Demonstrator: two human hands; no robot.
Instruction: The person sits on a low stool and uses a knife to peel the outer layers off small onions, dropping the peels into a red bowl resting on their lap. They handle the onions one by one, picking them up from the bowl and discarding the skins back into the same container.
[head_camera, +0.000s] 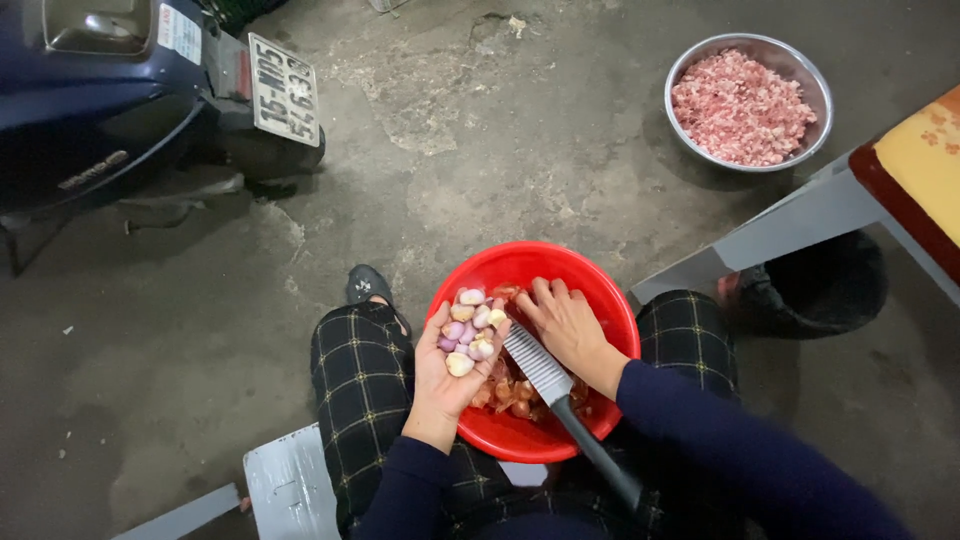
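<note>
Left hand (452, 362) cups peeled shallots (470, 330) over the red basin (610, 300) so strays drop in. Right hand (568, 328) digs inside, grip unclear; knife (560, 400) rests across the rim.

Setting: home yard or garage floor, serving as a food-prep spot. Rough stained concrete floor (480, 150) is showing; a parked dark blue scooter (110, 90) is standing beside a steel bowl of minced meat (748, 100) sitting on the ground.
</note>
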